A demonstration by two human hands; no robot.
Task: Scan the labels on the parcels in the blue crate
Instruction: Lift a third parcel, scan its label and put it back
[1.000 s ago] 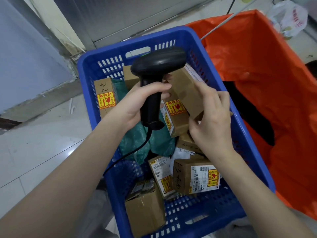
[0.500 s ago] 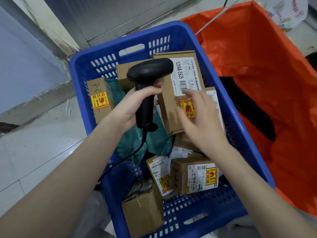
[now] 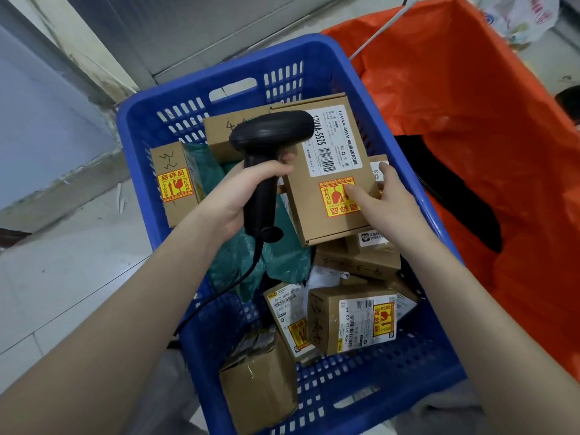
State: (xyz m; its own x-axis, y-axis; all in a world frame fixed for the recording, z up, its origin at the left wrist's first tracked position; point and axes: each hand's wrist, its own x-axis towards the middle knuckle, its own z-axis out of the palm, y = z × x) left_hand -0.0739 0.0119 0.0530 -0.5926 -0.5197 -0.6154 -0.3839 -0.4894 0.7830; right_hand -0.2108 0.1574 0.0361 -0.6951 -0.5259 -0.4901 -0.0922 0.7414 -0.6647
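Note:
A blue slatted crate [image 3: 175,98] holds several brown cardboard parcels and green mailer bags [image 3: 282,265]. My left hand [image 3: 241,196] grips the handle of a black corded barcode scanner [image 3: 270,142], its head over the crate's middle. A flat brown box [image 3: 332,171] with a white barcode label and a yellow-red fragile sticker lies face up on the pile. My right hand [image 3: 386,199] rests on that box's right side, thumb on the sticker, fingers at its right edge. Other labelled parcels [image 3: 354,321] lie nearer me.
An orange bag-lined bin [image 3: 502,152] stands directly right of the crate. Grey tiled floor [image 3: 62,277] lies to the left, with a wall and door frame beyond. A white plastic bag [image 3: 521,17] sits at the top right.
The flat box was tilted on edge in my right hand; it has since turned label-up and come down flat on the pile. The scanner stayed over the crate's middle.

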